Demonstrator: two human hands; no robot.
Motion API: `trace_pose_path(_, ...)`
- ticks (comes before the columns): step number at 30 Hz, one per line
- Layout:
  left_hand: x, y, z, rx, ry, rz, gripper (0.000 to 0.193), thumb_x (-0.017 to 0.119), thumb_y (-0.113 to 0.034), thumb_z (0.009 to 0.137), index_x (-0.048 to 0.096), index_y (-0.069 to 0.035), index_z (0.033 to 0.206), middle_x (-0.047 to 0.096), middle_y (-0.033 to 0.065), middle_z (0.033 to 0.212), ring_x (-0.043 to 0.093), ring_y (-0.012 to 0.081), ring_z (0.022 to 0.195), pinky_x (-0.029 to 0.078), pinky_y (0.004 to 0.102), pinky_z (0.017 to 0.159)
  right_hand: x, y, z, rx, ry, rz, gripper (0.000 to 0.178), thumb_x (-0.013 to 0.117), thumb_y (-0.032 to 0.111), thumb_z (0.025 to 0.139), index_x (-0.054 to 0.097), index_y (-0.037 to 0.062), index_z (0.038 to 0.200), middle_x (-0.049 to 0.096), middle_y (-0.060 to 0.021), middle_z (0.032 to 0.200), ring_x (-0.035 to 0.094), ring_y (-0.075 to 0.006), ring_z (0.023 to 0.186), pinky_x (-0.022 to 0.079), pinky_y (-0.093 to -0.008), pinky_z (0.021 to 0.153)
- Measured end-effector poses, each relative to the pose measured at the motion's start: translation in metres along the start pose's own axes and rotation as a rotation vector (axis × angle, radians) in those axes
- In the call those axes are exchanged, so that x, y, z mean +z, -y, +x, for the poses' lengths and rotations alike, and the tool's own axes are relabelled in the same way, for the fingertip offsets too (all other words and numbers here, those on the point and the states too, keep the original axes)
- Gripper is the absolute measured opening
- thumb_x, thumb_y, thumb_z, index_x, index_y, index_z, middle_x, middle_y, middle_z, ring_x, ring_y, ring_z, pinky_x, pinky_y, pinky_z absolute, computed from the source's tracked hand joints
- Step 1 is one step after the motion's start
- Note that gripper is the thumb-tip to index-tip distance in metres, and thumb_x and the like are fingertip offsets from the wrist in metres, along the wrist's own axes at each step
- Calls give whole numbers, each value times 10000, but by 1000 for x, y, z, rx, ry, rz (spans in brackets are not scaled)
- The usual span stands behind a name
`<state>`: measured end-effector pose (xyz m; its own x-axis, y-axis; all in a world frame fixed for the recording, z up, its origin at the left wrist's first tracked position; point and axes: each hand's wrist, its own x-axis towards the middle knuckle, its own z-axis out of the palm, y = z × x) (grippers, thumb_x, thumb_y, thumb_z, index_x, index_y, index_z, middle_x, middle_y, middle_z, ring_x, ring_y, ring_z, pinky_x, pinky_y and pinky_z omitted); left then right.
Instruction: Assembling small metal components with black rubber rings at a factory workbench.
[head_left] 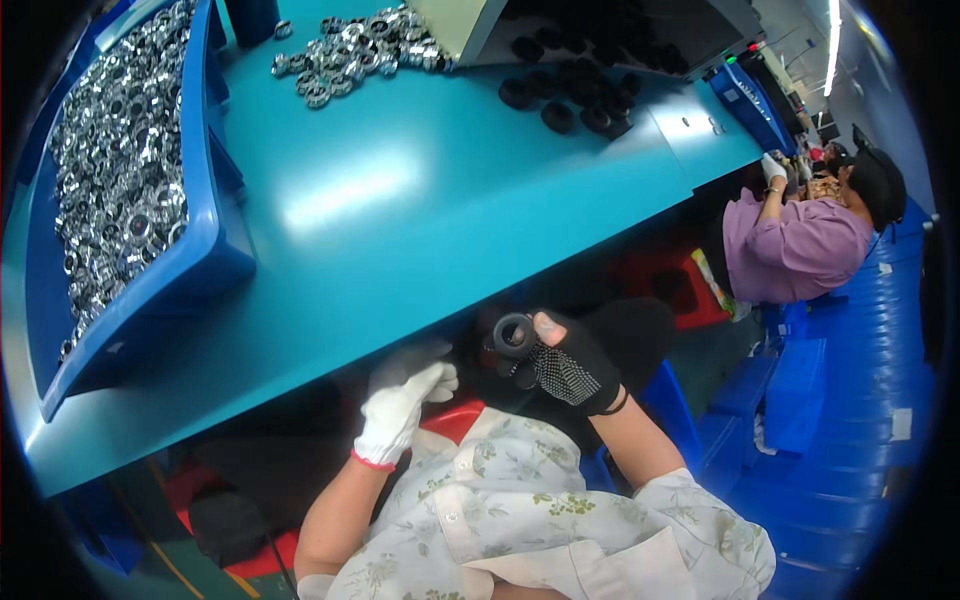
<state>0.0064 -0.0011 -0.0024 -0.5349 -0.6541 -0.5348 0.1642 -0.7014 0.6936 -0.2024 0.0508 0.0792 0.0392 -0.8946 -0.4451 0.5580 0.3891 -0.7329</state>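
Observation:
My right hand, in a black fingerless glove with pale dots, grips a black ring just off the table's front edge. The ring's round opening faces up toward me, and my bare thumb presses beside it. To the left, my left hand wears a white knit glove with a pink cuff. Its fingers are curled together and slightly blurred; what they hold, if anything, is hidden. Both hands are over my lap, apart from each other.
A blue bin full of shiny metal rings stands at the left on the teal table. More metal rings lie at the back, with black rings spilling from a tilted container. A co-worker in purple sits at the right.

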Motion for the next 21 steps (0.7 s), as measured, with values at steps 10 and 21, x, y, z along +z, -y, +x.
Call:
trace_pose_path(10,-4,-5,-15,-98,146,-160,352,523,-78,930,523,115,1225,655,156,943,646,207,808,531,290,740,6,-46,-7,-197,-72,-411,288,668,114,869,559,7,1114,616,-49,1012,599,-122,897,501,-286,798)
trace_pose_path(21,-3,-5,-12,-137,190,-252,365,543,-65,911,524,103,1236,621,165,1122,640,219,944,517,298,843,10,-50,1,-588,-65,-1173,512,789,122,744,551,21,1186,648,-118,1003,656,-236,853,517,-311,750)
